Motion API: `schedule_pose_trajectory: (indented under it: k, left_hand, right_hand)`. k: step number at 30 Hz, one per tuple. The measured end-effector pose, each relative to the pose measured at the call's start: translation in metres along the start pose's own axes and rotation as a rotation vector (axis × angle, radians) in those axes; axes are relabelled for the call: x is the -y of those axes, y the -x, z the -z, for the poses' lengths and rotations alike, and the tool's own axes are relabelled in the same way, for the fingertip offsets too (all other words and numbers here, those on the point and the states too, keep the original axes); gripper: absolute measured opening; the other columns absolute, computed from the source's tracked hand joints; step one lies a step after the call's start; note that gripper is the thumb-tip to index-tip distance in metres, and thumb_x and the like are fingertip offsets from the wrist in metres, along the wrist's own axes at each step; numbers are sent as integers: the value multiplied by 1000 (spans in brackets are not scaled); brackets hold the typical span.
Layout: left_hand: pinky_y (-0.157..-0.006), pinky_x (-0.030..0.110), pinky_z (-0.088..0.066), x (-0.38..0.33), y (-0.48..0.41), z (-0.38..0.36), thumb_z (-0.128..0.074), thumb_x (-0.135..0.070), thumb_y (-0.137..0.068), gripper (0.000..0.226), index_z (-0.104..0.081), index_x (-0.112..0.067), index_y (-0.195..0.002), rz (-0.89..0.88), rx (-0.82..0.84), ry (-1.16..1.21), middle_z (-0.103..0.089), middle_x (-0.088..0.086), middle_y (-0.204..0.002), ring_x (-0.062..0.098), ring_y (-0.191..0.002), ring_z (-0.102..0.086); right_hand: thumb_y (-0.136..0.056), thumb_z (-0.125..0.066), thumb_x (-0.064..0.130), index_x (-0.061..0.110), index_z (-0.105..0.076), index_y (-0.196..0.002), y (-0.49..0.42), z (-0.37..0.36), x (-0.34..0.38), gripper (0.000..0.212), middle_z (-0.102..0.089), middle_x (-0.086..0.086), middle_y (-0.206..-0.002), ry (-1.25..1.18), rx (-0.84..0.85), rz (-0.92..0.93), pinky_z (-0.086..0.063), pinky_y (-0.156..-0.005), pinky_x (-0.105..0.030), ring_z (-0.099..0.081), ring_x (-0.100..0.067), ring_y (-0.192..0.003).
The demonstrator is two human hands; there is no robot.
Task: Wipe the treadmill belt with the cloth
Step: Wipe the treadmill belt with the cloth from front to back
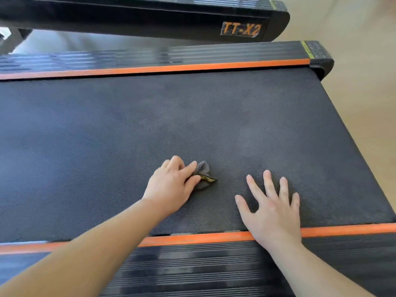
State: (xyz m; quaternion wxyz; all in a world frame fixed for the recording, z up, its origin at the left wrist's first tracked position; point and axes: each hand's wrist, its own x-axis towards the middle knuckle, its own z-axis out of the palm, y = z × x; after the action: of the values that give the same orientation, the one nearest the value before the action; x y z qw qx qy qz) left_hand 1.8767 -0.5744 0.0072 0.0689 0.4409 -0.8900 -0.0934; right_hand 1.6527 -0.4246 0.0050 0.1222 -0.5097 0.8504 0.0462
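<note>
1. The treadmill belt (150, 116) fills the middle of the scene and runs left to right. It is bounded by a far side rail (150, 56) and a near side rail (192, 260), both ribbed and both edged with an orange stripe.
2. The cloth (203, 174) is small and grey, with a yellowish tag or edge showing. It is bunched into a wad and lies on the belt, on the near half and about mid-width. The wad probably serves as a firm pad that concentrates pressure on the textured surface.
3. The left hand (171, 185) grips the cloth, fingers curled over it and thumb closing from the near side. The hand covers the cloth's left part and presses it onto the belt. The forearm reaches in across the near side rail.
4. The right hand (272, 209) holds nothing. It lies flat with fingers spread wide, the heel of the palm over the near orange stripe and the fingertips on the belt. It is to the right of the cloth and apart from it. This posture suggests a brace: it supports the leaning body and probably stops the belt creeping under the wiping strokes.
5. The belt shows faint lighter and darker patches. Which areas are already wiped cannot be told.
6. Beyond the far side rail stands a second treadmill (150, 20) with a "TT-X2" label (241, 30). Pale floor (364, 82) lies to the right.
</note>
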Motion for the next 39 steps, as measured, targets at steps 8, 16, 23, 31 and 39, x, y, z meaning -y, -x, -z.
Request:
schedule_pose_trajectory:
  k: [8, 16, 23, 31, 39]
  left_hand:
    - [-63, 42, -59, 11, 19, -4, -44, -43, -100, 35, -62, -28, -127, -215, 24, 36, -54, 0, -114, 27, -93, -53]
    - [-72, 38, -54, -37, 23, -2, -66, -33, -96, 16, -72, -25, -109, 60, 44, 274, -55, 2, -99, 29, -84, -61]
    - [-75, 40, -55, -12, 9, 7, -63, -37, -95, 22, -76, -22, -106, 53, 47, 212, -56, 3, -95, 30, -85, -61]
    - [-78, 39, -54, -18, 24, 16, -61, -22, -95, 24, -74, -25, -115, 0, 117, 234, -56, 4, -102, 31, -93, -62]
    - [-86, 41, -51, -61, 39, 6, -54, -26, -100, 18, -68, -23, -112, 142, 185, 210, -58, 4, -107, 30, -100, -60]
  right_hand:
    - [-93, -14, 82, 52, -7, -160, -2, -1, -1, 74, 4, 7, -174, -4, 15, -6, -9, -125, -61, 4, -34, -158]
    - [-92, -16, 83, 53, -11, -160, -1, -1, 0, 74, 2, 7, -174, -22, 7, -15, -8, -125, -61, 4, -34, -158]
    - [-93, -16, 83, 52, -10, -160, -2, -3, -2, 74, 1, 6, -174, -25, 3, -12, -8, -125, -62, 3, -34, -158]
    - [-93, -15, 82, 52, -8, -160, -1, -1, -1, 74, 2, 6, -174, -37, 4, -7, -7, -125, -62, 5, -34, -158]
    - [-94, -16, 80, 53, -7, -160, -1, -3, -1, 72, 3, 7, -174, -31, 12, -13, -7, -125, -61, 5, -34, -158]
